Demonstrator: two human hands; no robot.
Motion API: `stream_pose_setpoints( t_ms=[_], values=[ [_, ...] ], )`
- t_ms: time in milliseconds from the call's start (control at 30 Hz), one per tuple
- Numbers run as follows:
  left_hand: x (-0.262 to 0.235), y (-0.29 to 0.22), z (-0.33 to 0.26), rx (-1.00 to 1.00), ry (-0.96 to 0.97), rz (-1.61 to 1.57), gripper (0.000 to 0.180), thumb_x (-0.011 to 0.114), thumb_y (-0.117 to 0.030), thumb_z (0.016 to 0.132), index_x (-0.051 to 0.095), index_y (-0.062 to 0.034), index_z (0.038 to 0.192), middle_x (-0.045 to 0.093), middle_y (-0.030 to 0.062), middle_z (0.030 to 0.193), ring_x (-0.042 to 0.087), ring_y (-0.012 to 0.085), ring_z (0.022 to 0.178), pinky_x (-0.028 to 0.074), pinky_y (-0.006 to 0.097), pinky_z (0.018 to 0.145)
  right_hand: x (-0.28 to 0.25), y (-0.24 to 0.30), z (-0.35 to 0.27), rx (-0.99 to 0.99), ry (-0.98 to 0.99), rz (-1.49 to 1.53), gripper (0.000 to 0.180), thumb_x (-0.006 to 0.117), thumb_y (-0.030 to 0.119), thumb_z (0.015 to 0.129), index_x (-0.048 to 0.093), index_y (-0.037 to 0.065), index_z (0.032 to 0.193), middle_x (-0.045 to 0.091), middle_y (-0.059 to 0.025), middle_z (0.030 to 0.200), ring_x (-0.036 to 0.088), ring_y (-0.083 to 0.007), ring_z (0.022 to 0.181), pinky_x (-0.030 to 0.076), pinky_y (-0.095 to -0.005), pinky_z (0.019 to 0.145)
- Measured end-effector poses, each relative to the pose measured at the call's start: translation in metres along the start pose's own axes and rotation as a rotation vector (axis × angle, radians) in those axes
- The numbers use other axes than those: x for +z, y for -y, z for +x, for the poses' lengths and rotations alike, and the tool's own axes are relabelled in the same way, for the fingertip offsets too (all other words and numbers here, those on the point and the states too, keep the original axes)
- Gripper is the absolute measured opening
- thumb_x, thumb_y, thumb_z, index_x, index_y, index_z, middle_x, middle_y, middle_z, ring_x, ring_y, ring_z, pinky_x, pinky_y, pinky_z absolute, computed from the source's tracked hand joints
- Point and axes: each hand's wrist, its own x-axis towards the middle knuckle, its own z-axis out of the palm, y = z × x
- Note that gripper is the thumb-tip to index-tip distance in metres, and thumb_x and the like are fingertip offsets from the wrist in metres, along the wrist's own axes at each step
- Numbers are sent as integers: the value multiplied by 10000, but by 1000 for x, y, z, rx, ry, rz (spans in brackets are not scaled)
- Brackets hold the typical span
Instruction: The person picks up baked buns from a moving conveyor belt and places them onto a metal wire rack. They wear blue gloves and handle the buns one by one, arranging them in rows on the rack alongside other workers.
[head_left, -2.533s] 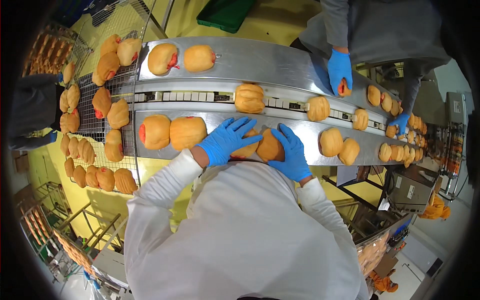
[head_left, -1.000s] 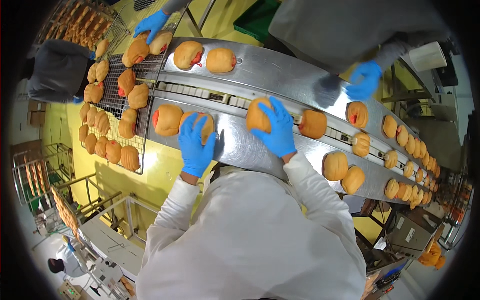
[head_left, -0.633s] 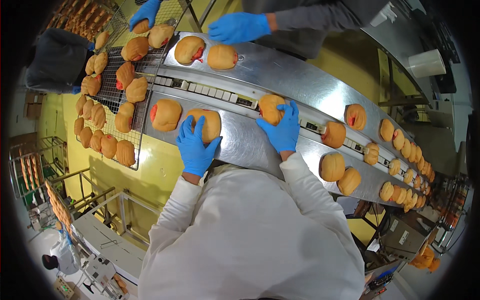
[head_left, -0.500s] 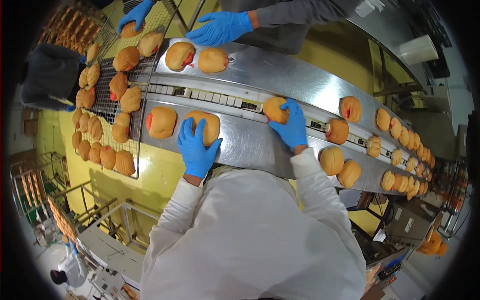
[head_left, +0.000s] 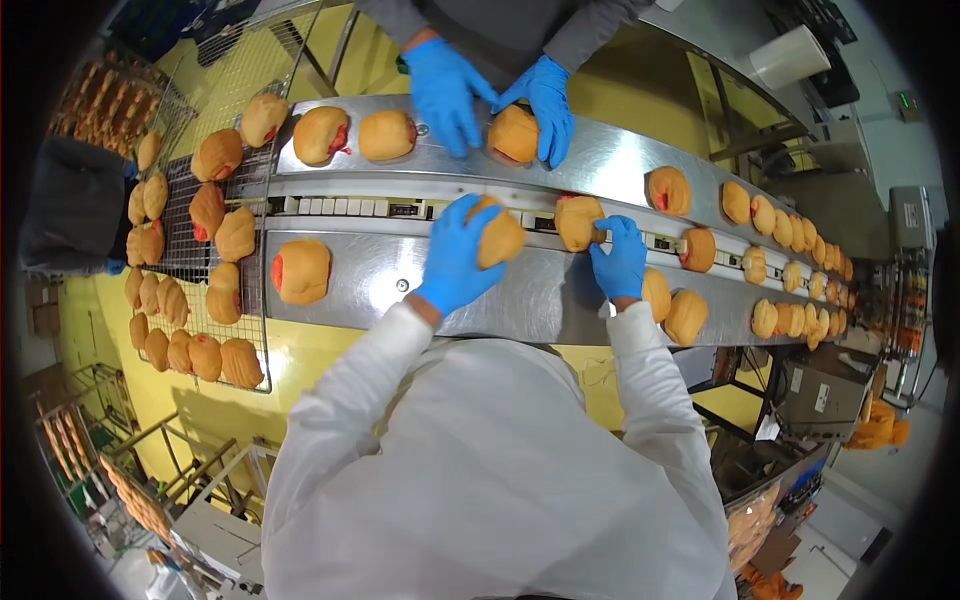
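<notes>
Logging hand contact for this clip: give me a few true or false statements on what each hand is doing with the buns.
1. The left hand grips a bun. True.
2. The right hand is bare. False: it wears a blue glove.
3. The right hand touches a second bun. True.
4. The wire rack holds no buns. False: many lie on it.
5. A co-worker's hands rest on a third bun. True.
</notes>
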Motion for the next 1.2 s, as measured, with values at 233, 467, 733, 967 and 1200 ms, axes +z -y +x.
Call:
stream_pose_setpoints(
  t_ms=[233, 467, 733, 967, 1200],
  values=[
    [68, -14, 47, 297, 276, 124, 703, 771, -228, 881, 524, -181, 1537, 356, 195, 1654, 325, 429, 1533, 303, 533, 1246, -13, -11, -3, -181, -117, -128, 391, 818, 140, 782, 667, 150, 1142, 654, -147, 1266, 622, -390, 1162, 502, -528, 960],
    [78, -27, 46, 257, 364, 175, 650, 666, -318, 985, 466, -199, 1592, 316, 207, 1677, 287, 422, 1555, 253, 578, 1253, -36, -37, 12, 294, -48, -358, 345, 847, 246, 778, 625, 149, 1025, 653, -109, 1063, 652, -348, 1044, 525, -492, 867],
    [155, -78, 70, 387, 317, 242, 706, 590, -343, 1031, 322, -178, 1662, 252, 221, 1702, 221, 416, 1582, 169, 609, 1267, -76, -131, 7, 498, -203, -379, 410, 847, 248, 766, 664, 186, 1128, 631, -139, 1214, 624, -385, 1145, 544, -506, 947],
    [178, -108, 78, 505, 525, 223, 672, 603, -300, 1004, 396, -121, 1617, 296, 204, 1692, 252, 407, 1574, 166, 635, 1262, -114, -205, 9, 785, -148, -243, 432, 859, 265, 792, 703, 97, 1158, 621, -179, 1313, 609, -387, 1234, 523, -461, 1038],
    [211, -93, 91, 590, 569, 68, 526, 531, -136, 994, 520, -78, 1516, 358, 205, 1662, 332, 387, 1543, 236, 551, 1281, -134, -131, -73, 607, -241, 225, 545, 855, 253, 837, 685, 32, 1305, 590, -203, 1438, 580, -354, 1323, 478, -421, 1084]
  ],
)
